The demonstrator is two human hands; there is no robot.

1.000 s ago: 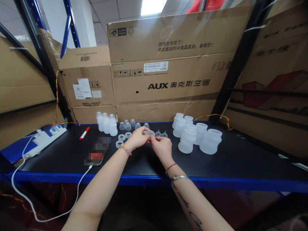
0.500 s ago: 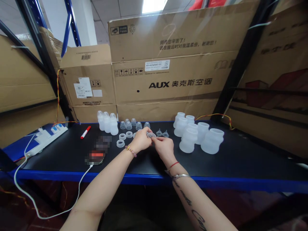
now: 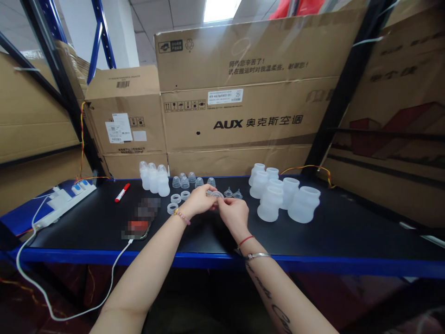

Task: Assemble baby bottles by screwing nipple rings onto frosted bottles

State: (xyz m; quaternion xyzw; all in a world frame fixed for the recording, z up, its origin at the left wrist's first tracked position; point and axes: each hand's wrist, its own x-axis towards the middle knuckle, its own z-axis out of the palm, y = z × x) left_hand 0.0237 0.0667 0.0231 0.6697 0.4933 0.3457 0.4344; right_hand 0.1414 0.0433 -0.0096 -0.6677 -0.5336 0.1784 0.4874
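Black-topped bench (image 3: 333, 232). Left hand (image 3: 199, 201) and right hand (image 3: 233, 215) close narrowly on a clear silicone disc (image 3: 216, 195), held between the fingertips just above the bench's centre. Three small frosted bottles (image 3: 155, 180) stand upright at left; a row of clear domes (image 3: 184, 182) lies behind the hands. Loose silicone rings (image 3: 175, 198) sit near the left hand, two teats (image 3: 232, 193) beside the right. Large frosted bottles (image 3: 278, 195) remain clustered at right.

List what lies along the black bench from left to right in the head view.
white power strip, red-capped marker, three frosted bottles, clear rings, left hand, clear disc, right hand, larger frosted bottles
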